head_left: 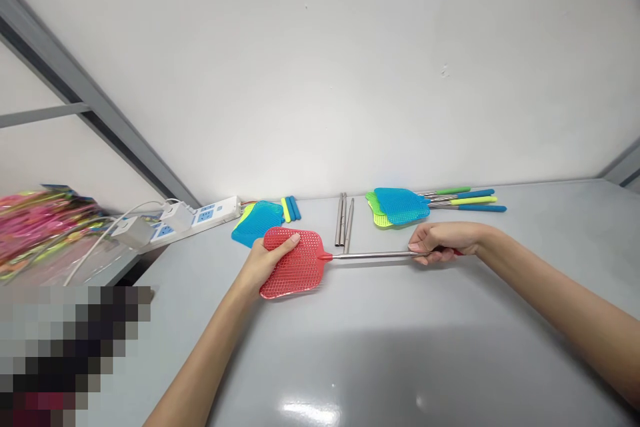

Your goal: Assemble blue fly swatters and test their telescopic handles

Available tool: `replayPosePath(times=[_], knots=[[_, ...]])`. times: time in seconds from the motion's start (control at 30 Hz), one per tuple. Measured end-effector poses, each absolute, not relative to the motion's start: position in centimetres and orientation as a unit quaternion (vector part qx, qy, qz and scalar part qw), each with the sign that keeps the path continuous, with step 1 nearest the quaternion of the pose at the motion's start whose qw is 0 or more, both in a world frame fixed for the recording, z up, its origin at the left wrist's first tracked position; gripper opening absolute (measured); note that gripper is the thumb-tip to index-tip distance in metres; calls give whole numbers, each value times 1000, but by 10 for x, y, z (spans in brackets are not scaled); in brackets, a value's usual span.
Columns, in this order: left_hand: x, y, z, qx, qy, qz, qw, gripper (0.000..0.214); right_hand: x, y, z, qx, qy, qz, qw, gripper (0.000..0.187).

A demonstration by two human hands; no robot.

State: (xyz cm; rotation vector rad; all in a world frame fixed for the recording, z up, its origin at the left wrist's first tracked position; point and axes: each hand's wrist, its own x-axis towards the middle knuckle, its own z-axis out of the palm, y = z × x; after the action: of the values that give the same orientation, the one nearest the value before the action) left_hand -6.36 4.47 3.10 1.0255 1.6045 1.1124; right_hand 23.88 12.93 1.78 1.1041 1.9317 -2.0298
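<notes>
As left hand (267, 261) grips red fly swatter (300, 270), right hand (443, 243) — on steel shaft (373, 255)

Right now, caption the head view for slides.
Left hand holds a red fly swatter by its mesh, right hand its handle.

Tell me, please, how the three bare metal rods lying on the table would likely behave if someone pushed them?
They would probably roll, since the metal rods look round and lie loose on the glossy grey table. They also look stiff, as each runs straight. Their shiny surface may be somewhat slippery to grip.
</notes>
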Motion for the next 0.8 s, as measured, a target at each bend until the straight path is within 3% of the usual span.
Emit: replayPosePath(times=[0.17,0.8], knots=[[-57,41,33,421,642,451,454,34,230,127,10,344,600,-718,82,25],[-58,39,28,436,603,454,490,26,239,126,19,351,634,-685,76,26]])
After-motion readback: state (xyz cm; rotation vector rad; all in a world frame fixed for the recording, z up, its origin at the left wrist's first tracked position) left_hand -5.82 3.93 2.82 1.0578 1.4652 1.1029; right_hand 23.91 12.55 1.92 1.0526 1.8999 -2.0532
